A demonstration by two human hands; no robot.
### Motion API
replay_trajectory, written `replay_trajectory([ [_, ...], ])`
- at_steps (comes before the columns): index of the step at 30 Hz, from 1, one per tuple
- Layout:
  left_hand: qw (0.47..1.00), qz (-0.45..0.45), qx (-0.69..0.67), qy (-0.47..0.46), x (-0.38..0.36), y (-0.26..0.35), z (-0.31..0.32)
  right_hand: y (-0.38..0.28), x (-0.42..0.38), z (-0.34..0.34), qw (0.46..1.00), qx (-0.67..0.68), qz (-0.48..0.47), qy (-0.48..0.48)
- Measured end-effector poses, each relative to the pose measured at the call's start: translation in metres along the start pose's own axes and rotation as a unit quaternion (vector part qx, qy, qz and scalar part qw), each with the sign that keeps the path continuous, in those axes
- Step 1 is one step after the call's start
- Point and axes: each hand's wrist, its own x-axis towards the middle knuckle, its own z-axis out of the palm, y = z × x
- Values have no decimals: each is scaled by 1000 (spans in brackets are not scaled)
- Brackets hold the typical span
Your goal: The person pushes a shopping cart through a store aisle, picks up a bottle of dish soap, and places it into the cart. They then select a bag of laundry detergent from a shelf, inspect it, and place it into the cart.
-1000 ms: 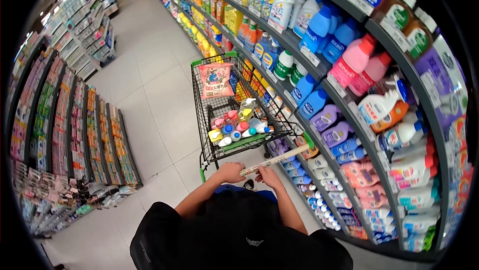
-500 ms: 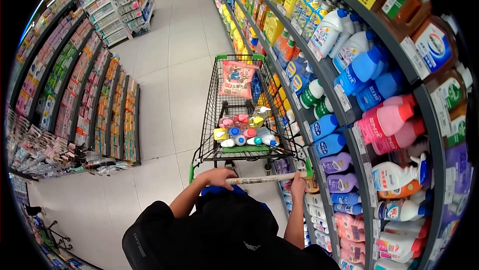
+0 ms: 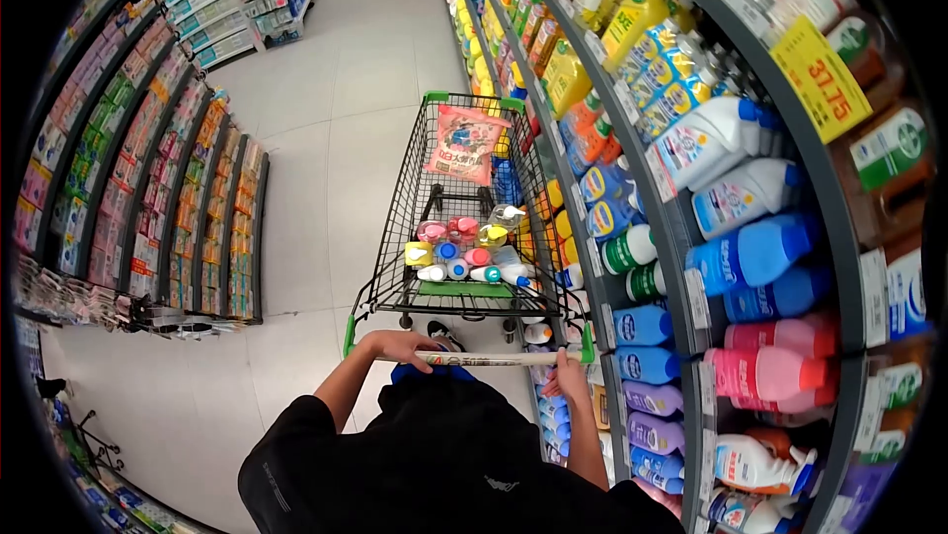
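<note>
My left hand (image 3: 400, 347) is closed over the left part of the shopping cart handle (image 3: 494, 359), with the thumb on the near side. Toward its right end, my right hand (image 3: 569, 376) grips the same bar. Ahead of both hands extends the black wire shopping cart (image 3: 381, 256) with green corner pieces. A pink printed bag (image 3: 464, 144) lies at its far end. Nearer to me, several bottles with white, blue, pink and green caps are grouped together, among them a pump bottle (image 3: 494, 235) with yellowish contents.
Close along the cart's right side runs a shelf with blue bottles (image 3: 755, 253), pink bottles (image 3: 765, 376) and a yellow price sign (image 3: 820, 78). A lower shelf of small boxes (image 3: 148, 208) stands to the left. Pale floor tiles (image 3: 331, 179) lie between; a shoe (image 3: 444, 335) shows below the cart.
The cart has rolled forward along the aisle, with both my hands still on its handle. The right shelf's goods have slid nearer, and a shoe now shows more clearly under the cart.
</note>
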Motion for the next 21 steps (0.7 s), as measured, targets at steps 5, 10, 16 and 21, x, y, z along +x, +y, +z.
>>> replay_trajectory([
  [5,997,-9,1,71,-6,9,-51,-38,44,6,1000,-15,-10,3],
  [10,997,1,13,82,-20,18,-104,-83,76,19,995,-93,-31,28],
  [16,993,-23,43,111,-22,11,-157,-150,90,36,963,-242,-71,96],
  [21,955,-68,211,198,-15,9,-185,-192,105,50,973,-198,-71,98],
])
